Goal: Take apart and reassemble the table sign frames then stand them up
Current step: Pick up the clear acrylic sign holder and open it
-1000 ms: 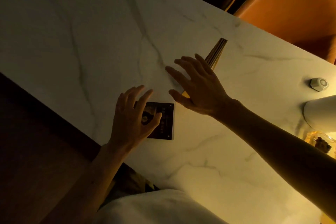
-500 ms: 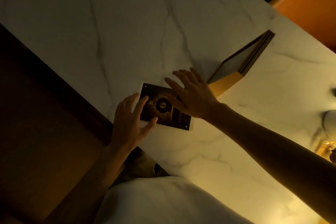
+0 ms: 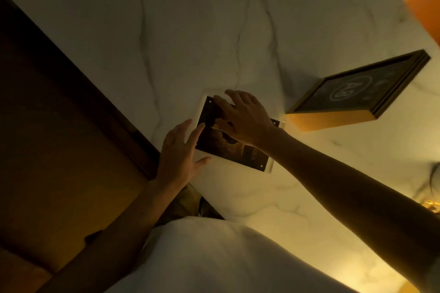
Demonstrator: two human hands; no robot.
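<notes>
Right hand [image 3: 247, 121]: your fingers [image 3: 220, 107] lie spread and flat on the upper half of the flat sign frame [image 3: 238, 150], pressing down, not curled around anything. Reads as pinning, so the panel cannot skate on the smooth top.

Left hand [image 3: 182, 150]: fingers released and splayed, index tip at the frame's near-left edge, thumb out on bare stone just below that edge. Nothing pinched. Probably feeling for a seam or corner to lift; whether a fingertip is already under the edge, you cannot tell in this light.

Under the fingers: the frame is a dark printed card with a clear margin around it and small studs at the corners, three visible. It lies face up, flat on the table [image 3: 238, 31], close to the near edge. Likely the studs are what hold the layers together, so they are the next thing to work.

Out past your right fingertips, well apart: the second sign frame [image 3: 364, 88], dark border, circled marking on its face, tilted on a yellow-lit base. It looks propped rather than flat. Untouched.

Farther right, an orange chair [image 3: 423, 14] at the table's far corner.

Low light; fine detail on the studs is lost.
</notes>
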